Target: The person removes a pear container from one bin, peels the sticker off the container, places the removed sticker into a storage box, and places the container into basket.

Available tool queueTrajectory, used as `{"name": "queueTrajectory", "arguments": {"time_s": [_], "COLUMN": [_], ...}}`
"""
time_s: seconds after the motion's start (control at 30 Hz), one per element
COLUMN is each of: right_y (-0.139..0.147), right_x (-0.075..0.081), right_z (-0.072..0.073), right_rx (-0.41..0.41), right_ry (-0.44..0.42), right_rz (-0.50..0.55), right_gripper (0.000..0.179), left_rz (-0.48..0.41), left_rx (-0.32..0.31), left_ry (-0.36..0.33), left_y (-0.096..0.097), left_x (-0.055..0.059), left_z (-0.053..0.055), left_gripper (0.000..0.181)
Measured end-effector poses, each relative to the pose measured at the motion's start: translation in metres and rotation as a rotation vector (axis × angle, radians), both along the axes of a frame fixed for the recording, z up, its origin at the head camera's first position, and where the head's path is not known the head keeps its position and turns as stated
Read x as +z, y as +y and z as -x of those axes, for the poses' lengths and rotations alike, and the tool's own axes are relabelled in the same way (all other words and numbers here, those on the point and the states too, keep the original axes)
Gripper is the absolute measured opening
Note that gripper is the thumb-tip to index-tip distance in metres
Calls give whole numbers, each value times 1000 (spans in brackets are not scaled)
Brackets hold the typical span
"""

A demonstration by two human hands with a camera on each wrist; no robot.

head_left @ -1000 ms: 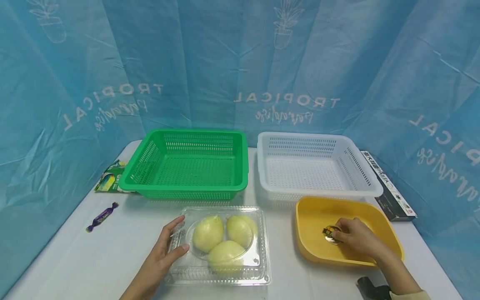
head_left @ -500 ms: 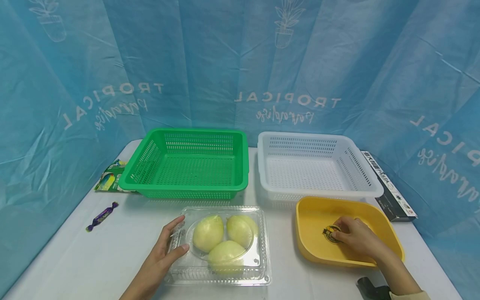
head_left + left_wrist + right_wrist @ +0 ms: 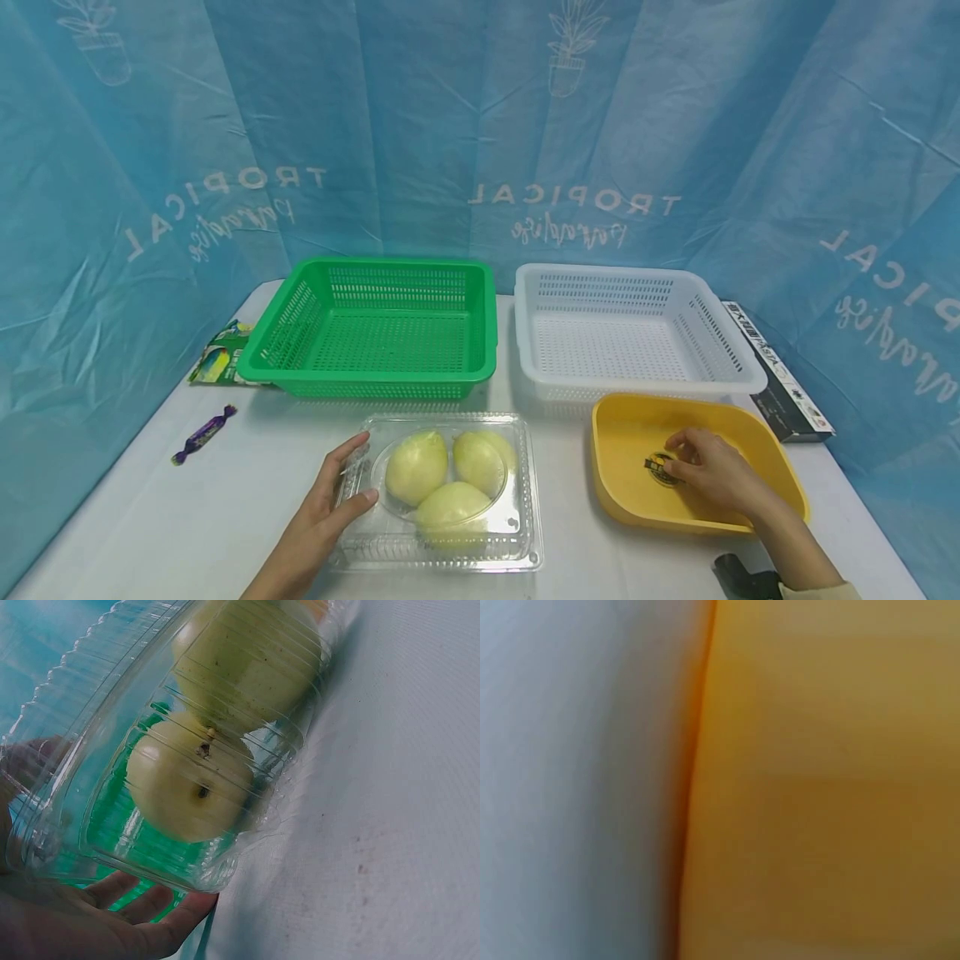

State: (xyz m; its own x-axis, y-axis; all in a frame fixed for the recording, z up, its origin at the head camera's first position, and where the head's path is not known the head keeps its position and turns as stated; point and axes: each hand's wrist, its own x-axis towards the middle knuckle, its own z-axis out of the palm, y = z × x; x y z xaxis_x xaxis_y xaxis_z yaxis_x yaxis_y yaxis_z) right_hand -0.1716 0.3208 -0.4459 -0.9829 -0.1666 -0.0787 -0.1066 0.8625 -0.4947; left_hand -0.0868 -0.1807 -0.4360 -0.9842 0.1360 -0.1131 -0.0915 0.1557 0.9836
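My left hand [image 3: 322, 508] holds the left end of a clear plastic clamshell container [image 3: 517, 542], its thumb over the lid and its fingers along the end wall. Inside lie three pale yellow-green fruits [image 3: 417, 468], their kind unclear. In the left wrist view, the fingers [image 3: 150, 904] lie against the container's wall [image 3: 90, 765]. My right hand [image 3: 716, 475], inside a yellow plastic basin [image 3: 622, 433], pinches a round black-and-yellow label [image 3: 660, 468] by its right edge. Only the basin [image 3: 840, 847] and the white cloth show in the right wrist view.
Behind stand a green basket [image 3: 390, 342] and a white basket [image 3: 607, 342]. A purple-wrapped candy [image 3: 204, 434] and a green packet [image 3: 219, 357] lie at left. A black pasta box [image 3: 783, 392] lies at right. A dark object [image 3: 738, 577] sits by the right forearm.
The round label has tilted in the right hand's fingers, losing its shine and showing its printed face more plainly. The left hand and the container have stayed put.
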Motion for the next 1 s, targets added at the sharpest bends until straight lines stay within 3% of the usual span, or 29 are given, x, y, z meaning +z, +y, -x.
{"name": "queueTrajectory", "arguments": {"time_s": [0.23, 0.63, 1.0], "right_y": [-1, 3, 6], "right_x": [3, 14, 43], "right_z": [-1, -1, -10], "right_rx": [-8, 15, -2], "right_ry": [39, 129, 174], "right_rz": [-24, 40, 4], "right_gripper": [37, 41, 48], "left_rz": [-5, -5, -1], "left_rx": [1, 3, 2], "left_ry": [10, -3, -7], "left_y": [0, 0, 0], "left_x": [0, 1, 0], "left_z": [-1, 0, 1], "left_gripper": [64, 65, 64]}}
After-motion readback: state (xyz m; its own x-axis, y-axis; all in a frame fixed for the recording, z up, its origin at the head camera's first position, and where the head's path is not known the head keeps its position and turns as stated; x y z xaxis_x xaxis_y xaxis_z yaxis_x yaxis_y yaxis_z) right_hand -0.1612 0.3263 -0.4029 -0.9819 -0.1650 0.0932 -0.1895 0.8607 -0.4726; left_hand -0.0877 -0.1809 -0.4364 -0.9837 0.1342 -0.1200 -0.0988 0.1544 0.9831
